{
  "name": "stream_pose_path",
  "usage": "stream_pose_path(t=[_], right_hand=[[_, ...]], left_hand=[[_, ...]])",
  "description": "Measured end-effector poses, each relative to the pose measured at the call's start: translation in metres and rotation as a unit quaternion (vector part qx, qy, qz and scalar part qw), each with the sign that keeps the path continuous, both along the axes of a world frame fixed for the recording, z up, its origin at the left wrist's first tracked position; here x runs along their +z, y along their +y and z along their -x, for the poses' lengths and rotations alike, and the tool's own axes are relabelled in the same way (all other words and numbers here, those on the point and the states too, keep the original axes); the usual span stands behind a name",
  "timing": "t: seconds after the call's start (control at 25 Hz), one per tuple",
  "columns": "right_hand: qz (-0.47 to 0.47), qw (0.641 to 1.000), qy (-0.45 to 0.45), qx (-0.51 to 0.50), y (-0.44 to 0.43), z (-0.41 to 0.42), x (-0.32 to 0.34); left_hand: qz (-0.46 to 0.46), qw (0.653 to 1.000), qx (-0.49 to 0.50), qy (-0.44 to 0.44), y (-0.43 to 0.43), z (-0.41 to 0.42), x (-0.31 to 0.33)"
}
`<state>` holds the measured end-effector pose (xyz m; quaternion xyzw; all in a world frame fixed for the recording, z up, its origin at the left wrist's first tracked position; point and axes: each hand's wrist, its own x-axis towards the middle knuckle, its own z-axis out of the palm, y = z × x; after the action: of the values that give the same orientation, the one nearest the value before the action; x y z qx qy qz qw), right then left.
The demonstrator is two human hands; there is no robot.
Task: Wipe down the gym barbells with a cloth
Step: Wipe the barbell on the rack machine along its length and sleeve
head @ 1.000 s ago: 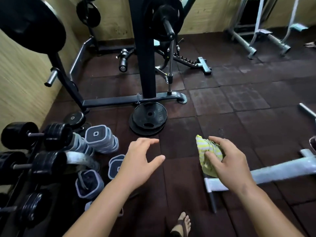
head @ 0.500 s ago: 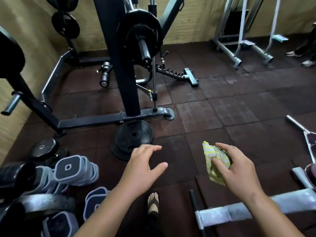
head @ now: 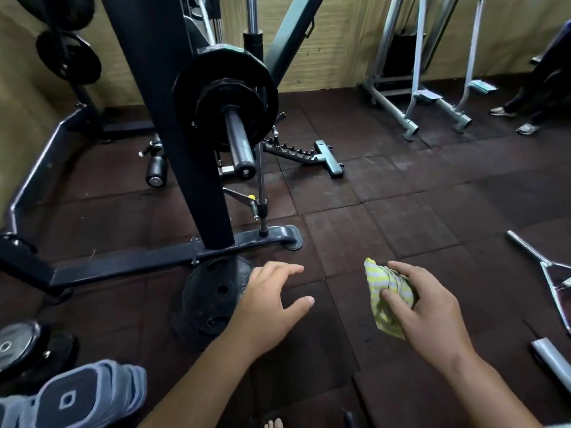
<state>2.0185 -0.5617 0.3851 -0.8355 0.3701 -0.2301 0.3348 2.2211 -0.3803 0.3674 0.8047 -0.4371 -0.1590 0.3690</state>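
Barbell sleeve (head: 238,140) nearer now; right hand (head: 429,307) grips cloth (head: 381,291)

I log loose black weight plates (head: 213,301) on dark rubber floor tiles (head: 380,230), blue-grey dumbbells (head: 80,396) lower left, grey frame (head: 414,97) against wall.

Yellow-and-white striped cloth (head: 387,296); black weight plates (head: 227,97); dark brown floor mats (head: 386,211).

both forearms are bare with no sleeves, the left hand (head: 272,307) and right hand (head: 432,307) ungloved and ringless.
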Motion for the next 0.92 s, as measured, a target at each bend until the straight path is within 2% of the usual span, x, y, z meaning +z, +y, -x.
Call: stream_pose_path(t=[0.4,0.68,0.92], right_hand=[[-0.010,1.000,0.024,-0.008,-0.163,-0.084,-0.024],[0.005,0.998,0.012,0.062,-0.311,-0.159,-0.018],[-0.003,0.997,-0.002,0.081,-0.409,-0.204,-0.015]], left_hand=[[-0.009,1.000,-0.012,-0.012,-0.162,-0.086,-0.020],[0.008,0.999,0.037,-0.022,-0.311,-0.136,-0.006],[-0.007,0.999,0.042,-0.026,-0.409,-0.172,-0.006]])
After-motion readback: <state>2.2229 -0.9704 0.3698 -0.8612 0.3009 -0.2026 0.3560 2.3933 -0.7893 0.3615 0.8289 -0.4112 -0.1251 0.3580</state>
